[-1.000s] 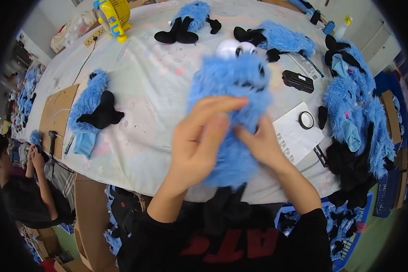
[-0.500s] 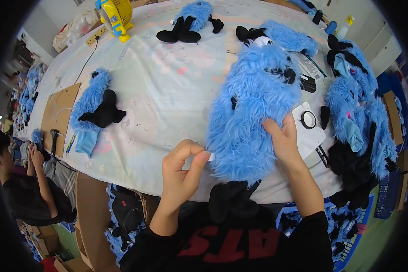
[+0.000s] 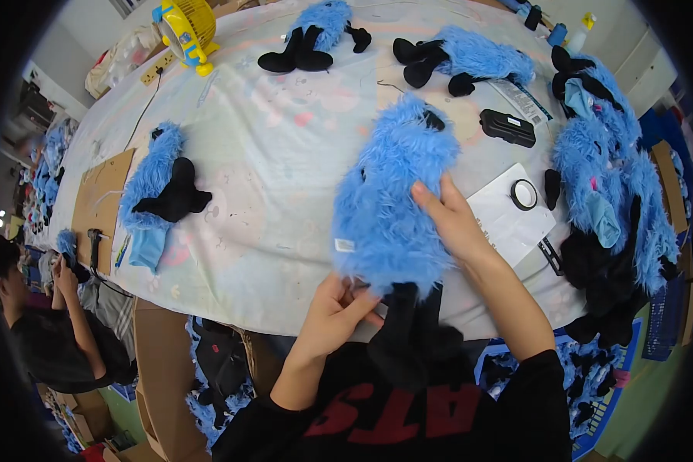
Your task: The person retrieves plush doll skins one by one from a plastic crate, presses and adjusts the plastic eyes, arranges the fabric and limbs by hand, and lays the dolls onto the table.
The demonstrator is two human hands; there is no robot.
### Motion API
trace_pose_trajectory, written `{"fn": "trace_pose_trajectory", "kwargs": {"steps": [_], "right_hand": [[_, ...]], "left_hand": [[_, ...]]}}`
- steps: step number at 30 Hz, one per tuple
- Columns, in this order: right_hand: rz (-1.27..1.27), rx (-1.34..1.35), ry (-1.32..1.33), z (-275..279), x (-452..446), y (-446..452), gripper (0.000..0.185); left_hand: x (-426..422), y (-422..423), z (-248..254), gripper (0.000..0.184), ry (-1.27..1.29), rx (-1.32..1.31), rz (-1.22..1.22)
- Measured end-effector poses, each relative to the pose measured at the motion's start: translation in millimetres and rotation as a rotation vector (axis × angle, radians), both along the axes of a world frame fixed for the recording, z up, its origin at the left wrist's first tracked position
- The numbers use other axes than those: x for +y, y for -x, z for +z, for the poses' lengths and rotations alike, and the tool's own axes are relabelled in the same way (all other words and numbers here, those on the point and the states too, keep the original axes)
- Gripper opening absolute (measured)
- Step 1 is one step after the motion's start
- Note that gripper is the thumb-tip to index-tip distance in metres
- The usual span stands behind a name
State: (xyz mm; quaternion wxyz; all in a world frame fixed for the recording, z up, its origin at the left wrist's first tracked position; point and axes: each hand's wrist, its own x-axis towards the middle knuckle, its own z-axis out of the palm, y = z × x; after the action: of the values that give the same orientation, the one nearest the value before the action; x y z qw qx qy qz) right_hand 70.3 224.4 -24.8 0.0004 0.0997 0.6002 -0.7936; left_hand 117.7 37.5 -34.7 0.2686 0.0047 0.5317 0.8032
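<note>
A blue furry plush [image 3: 396, 204] lies at the table's front edge, its black legs [image 3: 412, 331] hanging over the edge. My right hand [image 3: 450, 219] grips its right side, thumb on top of the fur. At the lower left corner, my left hand [image 3: 339, 312] pinches the bottom hem near the legs, fingertips partly hidden by fur. A small white tag [image 3: 345, 246] shows on the plush's lower left side, just above my left hand.
Other blue plushes lie at the left [image 3: 152, 177], at the back [image 3: 323, 27] and in a pile at the right [image 3: 608, 162]. A tape roll [image 3: 524, 195], black case [image 3: 507, 128] and yellow fan [image 3: 185, 35] are on the table. A co-worker [image 3: 54, 323] is at far left.
The plush has moved left and its eyes no longer show. My left hand has moved from the tag at its side to the bottom hem. My right hand still holds the right side.
</note>
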Motion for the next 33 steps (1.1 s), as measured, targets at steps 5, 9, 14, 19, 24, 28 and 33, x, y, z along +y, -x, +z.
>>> {"fn": "trace_pose_trajectory", "kwargs": {"steps": [5, 9, 14, 19, 24, 28, 33], "right_hand": [[0.239, 0.017, -0.602, 2, 18, 3, 0.034], [-0.061, 0.429, -1.313, 34, 12, -24, 0.040], [0.129, 0.586, -1.152, 34, -26, -51, 0.046], [0.080, 0.735, -1.079, 24, -24, -44, 0.041], [0.131, 0.800, -0.873, 26, -37, -51, 0.041], [0.232, 0.660, -0.721, 30, -27, -47, 0.043], [0.318, 0.613, -0.653, 32, -21, -40, 0.044]], "left_hand": [[-2, -4, -2, 0.024, 0.236, 0.043, -0.073], [5, 2, -6, 0.024, 0.187, 0.288, 0.135], [9, 1, -22, 0.027, 0.154, 0.375, 0.270], [15, 1, -11, 0.032, -0.204, 0.222, 0.317], [14, 5, -8, 0.036, -0.343, 0.267, 0.301], [11, 10, -9, 0.035, -0.074, 0.403, 0.344], [-4, 20, -11, 0.031, 0.350, 0.699, 0.215]]}}
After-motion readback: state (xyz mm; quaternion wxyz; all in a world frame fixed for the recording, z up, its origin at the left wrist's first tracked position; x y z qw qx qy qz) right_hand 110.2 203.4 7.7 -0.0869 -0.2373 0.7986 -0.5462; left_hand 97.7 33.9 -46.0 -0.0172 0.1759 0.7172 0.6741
